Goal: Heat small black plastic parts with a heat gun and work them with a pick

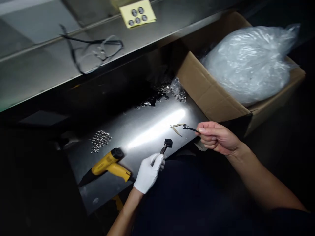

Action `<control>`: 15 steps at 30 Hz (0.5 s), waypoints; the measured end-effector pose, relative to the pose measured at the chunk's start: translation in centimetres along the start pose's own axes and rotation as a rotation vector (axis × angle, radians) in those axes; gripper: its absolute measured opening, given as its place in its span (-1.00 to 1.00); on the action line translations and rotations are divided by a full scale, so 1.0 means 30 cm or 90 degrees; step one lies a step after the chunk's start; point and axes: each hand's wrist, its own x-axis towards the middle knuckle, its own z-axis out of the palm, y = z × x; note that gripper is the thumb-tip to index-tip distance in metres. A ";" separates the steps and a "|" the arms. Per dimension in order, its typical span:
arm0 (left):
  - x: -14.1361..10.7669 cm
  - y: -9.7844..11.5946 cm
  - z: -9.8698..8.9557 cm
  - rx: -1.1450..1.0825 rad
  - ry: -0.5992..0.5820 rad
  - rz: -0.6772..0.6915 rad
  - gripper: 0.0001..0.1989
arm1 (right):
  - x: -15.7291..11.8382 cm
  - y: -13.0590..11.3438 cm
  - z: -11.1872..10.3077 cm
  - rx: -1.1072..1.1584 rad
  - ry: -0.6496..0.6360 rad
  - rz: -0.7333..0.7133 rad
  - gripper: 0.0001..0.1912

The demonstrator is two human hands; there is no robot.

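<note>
My left hand point(150, 170), in a white glove, is closed round a slim dark tool point(163, 149) that looks like tweezers. At the tool's tip is a small black block-shaped part point(168, 143). To the right, my bare right hand point(218, 137) pinches a thin black rod or cable point(193, 129) with a shiny rounded end point(185, 127). Just beyond that end lies a tan V-shaped piece, like tweezers point(177, 126), on the metal worktop point(137, 121). What exactly the rod is, I cannot make out.
A yellow heat gun point(105, 165) lies at the left, near a cluster of small metal pieces point(100, 141). More shiny bits point(180, 93) sit at the back. A cardboard box point(211, 95) holds a plastic bag point(253, 62). Glasses point(95, 55) and a yellow card point(137, 14) rest on the shelf.
</note>
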 end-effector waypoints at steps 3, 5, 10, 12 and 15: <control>0.134 0.015 0.138 0.064 -0.112 -0.050 -0.45 | -0.113 -0.047 -0.099 0.027 0.065 -0.065 -0.86; 0.227 0.023 0.241 0.111 -0.196 -0.079 -0.43 | -0.184 -0.067 -0.161 0.044 0.101 -0.103 -0.85; 0.421 0.035 0.488 0.186 -0.321 -0.140 -0.47 | -0.307 -0.074 -0.285 0.088 0.172 -0.167 -0.86; 0.481 0.032 0.569 0.201 -0.362 -0.190 -0.53 | -0.334 -0.064 -0.320 0.110 0.194 -0.180 -0.86; 0.556 0.016 0.660 0.211 -0.425 -0.284 -0.65 | -0.361 -0.043 -0.361 0.143 0.221 -0.191 -0.87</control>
